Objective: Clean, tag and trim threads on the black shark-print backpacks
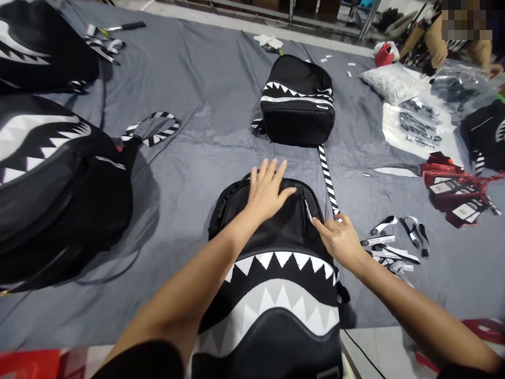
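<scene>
A black backpack [276, 231] with a grey and white shark-tooth print lies front up before me, its top pointing away. My left hand [266, 193] rests on the upper front panel, fingers spread, holding nothing. At the right edge of that panel, my right hand [340, 239] is closed, its fingertips pinching the end of a pale zipper pull [308, 210]. A black-and-white striped strap [328, 176] runs down to that hand from a smaller black shark-print bag [299, 121] farther off; whether the hand touches the strap cannot be made out.
Other shark-print bags [98, 195] sit on the grey cloth [209, 105] at left. Short strap pieces [389, 247], red hang tags [453, 189] and plastic-bagged parts [398, 84] lie at right. Another person's hand [437, 50] shows at the far right.
</scene>
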The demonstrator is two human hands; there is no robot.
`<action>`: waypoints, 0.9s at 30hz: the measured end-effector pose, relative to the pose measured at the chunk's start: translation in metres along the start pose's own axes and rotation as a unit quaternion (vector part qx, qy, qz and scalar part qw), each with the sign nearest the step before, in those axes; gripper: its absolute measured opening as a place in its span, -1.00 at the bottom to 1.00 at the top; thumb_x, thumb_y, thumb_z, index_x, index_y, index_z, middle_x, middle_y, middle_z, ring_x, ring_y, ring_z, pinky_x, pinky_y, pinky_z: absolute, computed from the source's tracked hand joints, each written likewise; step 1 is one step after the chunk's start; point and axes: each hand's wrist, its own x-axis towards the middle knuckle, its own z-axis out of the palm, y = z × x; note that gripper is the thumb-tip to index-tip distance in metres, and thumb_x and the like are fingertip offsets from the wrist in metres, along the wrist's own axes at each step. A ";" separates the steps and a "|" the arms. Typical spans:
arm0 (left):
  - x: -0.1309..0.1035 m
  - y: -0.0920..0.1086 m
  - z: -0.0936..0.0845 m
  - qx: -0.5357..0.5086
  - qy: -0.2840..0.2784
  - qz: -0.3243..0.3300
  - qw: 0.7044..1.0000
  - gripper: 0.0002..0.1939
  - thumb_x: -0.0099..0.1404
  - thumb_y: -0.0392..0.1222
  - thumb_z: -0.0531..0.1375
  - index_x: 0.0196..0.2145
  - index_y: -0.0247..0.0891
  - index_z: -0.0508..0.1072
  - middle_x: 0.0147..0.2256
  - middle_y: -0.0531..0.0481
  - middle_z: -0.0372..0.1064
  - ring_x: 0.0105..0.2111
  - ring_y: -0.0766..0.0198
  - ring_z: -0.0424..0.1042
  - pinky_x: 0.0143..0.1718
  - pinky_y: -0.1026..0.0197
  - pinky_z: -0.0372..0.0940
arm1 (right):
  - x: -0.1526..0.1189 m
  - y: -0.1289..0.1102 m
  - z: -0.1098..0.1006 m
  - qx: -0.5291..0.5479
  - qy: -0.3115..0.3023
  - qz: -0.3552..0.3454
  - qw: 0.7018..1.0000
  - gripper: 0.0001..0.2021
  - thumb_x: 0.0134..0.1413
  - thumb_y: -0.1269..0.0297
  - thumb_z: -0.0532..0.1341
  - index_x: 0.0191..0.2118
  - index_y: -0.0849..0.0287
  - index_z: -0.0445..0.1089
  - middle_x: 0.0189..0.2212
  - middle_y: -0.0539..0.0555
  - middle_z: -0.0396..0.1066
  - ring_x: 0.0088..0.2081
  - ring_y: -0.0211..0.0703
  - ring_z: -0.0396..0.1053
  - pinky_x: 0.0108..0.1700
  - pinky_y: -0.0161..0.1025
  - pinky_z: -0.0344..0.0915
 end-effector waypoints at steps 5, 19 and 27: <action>0.064 -0.003 0.044 -0.028 -0.085 0.028 0.996 -0.60 0.38 0.08 0.04 -0.28 -0.23 0.55 -0.21 -0.13 0.51 -0.12 0.06 0.44 0.03 -0.03 0.19 | -0.019 -0.005 0.004 -0.009 0.023 -0.027 0.999 -0.66 0.15 0.55 0.07 -0.01 0.28 0.45 -0.47 0.03 0.40 -0.49 -0.21 0.28 -0.01 -0.07 0.12; 0.038 0.001 0.044 -0.040 -0.009 0.075 0.996 -0.64 0.36 -0.01 0.11 0.04 -0.18 0.39 -0.01 -0.10 0.39 0.03 0.05 0.30 0.12 -0.03 0.10 | -0.047 0.001 0.010 0.111 0.049 0.058 0.991 -0.77 0.26 0.45 0.08 -0.06 0.30 0.43 -0.51 -0.01 0.37 -0.46 -0.24 0.31 0.00 -0.09 0.14; 0.026 0.003 0.041 -0.056 -0.040 0.041 0.997 -0.44 0.26 0.08 0.22 0.14 -0.20 0.30 0.08 -0.11 0.33 0.12 0.04 0.23 0.25 -0.09 -0.01 | -0.039 0.010 0.011 0.097 0.111 0.082 0.986 -0.81 0.27 0.45 0.10 -0.09 0.28 0.42 -0.54 -0.04 0.37 -0.48 -0.27 0.31 -0.04 -0.15 0.18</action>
